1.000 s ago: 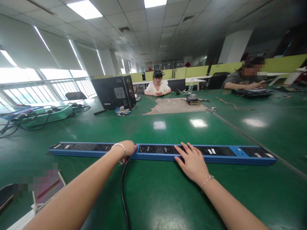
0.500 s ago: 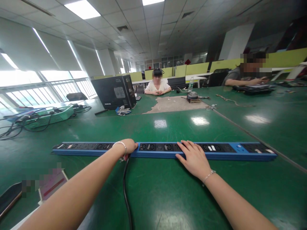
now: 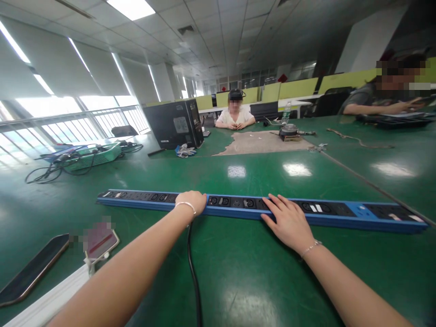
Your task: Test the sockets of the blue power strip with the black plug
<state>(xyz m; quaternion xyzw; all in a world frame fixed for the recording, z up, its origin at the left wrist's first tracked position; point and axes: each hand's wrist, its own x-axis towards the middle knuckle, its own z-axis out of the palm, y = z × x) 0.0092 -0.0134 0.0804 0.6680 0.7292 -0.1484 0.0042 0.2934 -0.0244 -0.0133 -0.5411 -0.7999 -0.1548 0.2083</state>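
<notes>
While the left hand (image 3: pixel 191 203) curls over a long, narrow power strip with a blue casing and a black socketed face (image 3: pixel 231 212), the right hand (image 3: pixel 289 222) lies on the same strip farther to the right, its fingers slightly spread and its thumb against the near side. The left fingertips are hidden, so I cannot tell whether they pinch the strip or the thick black cable (image 3: pixel 194 268) that emerges just below that hand and runs toward the near edge of view. The strip rests lengthwise across a glossy green tabletop (image 3: pixel 238 254), reaching out well past both hands, with several sockets showing between them. A thin silver bangle (image 3: pixel 188 205) circles the left wrist, and a fine silver chain bracelet (image 3: pixel 310 247) the right. Nearer than the grip and off to its left lie a dark, flat, rounded slab (image 3: pixel 34 268) and a small purple rectangle with a pale rim (image 3: pixel 102 245). Beyond the left hand stands a black box-shaped computer case (image 3: pixel 170 125), with a crumpled white-and-blue glove (image 3: pixel 185 151) beside its base.
</notes>
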